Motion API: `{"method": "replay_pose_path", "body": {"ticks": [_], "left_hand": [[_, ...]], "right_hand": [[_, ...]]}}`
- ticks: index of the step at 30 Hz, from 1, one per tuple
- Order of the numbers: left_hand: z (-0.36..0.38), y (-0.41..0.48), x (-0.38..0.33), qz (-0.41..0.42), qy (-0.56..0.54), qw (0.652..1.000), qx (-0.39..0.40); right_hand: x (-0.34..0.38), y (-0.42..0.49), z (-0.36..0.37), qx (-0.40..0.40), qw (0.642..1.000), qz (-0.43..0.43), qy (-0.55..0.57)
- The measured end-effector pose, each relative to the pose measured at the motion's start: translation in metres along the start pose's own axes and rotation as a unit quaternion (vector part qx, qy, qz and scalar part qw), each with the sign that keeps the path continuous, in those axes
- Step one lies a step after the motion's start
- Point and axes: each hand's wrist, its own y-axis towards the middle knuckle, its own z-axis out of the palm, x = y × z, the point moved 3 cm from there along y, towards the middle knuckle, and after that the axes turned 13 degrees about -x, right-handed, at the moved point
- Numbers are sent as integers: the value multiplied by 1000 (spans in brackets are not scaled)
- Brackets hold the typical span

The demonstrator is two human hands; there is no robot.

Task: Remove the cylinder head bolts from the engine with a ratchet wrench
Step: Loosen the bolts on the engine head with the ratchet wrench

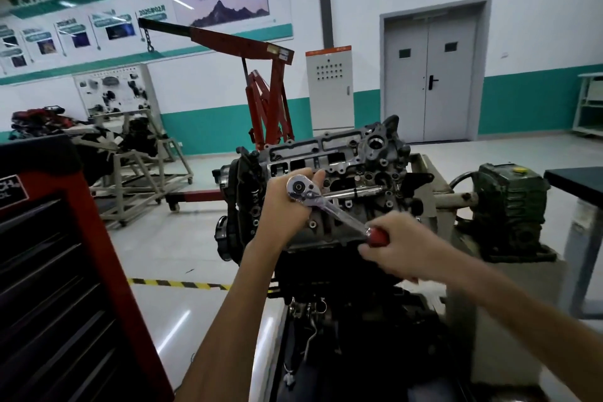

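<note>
Both gripping ratchet wrench [340,214]: left hand [284,209], right hand [399,250].

The right hand [396,248] hides most of the grip of the ratchet [339,213]. The extension [355,191] tip sinks into the engine [368,153]; a bolt there, perhaps engaged, is unseen. The cabinet [49,271] runs off the left edge; text on the posters [78,36] blurs.

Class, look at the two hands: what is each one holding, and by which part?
Both hold the ratchet wrench: the left hand grips its round head, the right hand its red handle.
</note>
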Motion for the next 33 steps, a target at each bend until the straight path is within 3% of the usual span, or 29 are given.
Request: {"method": "replay_pose_path", "body": {"ticks": [3, 5, 11, 13, 15, 20, 23, 25, 27, 30, 33], "left_hand": [[2, 0, -3, -17, 3, 1000, 3], [8, -6, -4, -40, -32, 998, -40], [20, -15, 1, -98, -81, 978, -163], [22, -16, 5, -146, -116, 966, -182], [20, -14, 4, -116, -106, 973, -169], [5, -1, -3, -5, -7, 999, -42], [4, 2, -2, 12, 18, 1000, 10], [9, 0, -3, -4, 12, 1000, -12], [13, -6, 0, -39, -33, 996, -74], [20, -10, 4, -58, -75, 988, -124], [27, -9, 3, -91, -163, 972, -143]], "right_hand": [[13, 26, -47, -56, 983, -104, -141], [11, 25, -47, -62, 979, -106, -160], [8, -35, 47, -168, 982, -18, 83], [22, -43, 78, -134, 969, 16, 209], [28, -45, 89, -105, 966, 29, 232], [10, -16, 12, -54, 998, -8, -20], [11, 11, -41, -73, 973, -79, -203], [8, 12, -45, -92, 963, -87, -237], [2, -6, -18, -104, 978, -61, -169], [2, -37, 43, -189, 982, -29, 7], [17, -50, 95, -167, 963, 22, 210]]}}
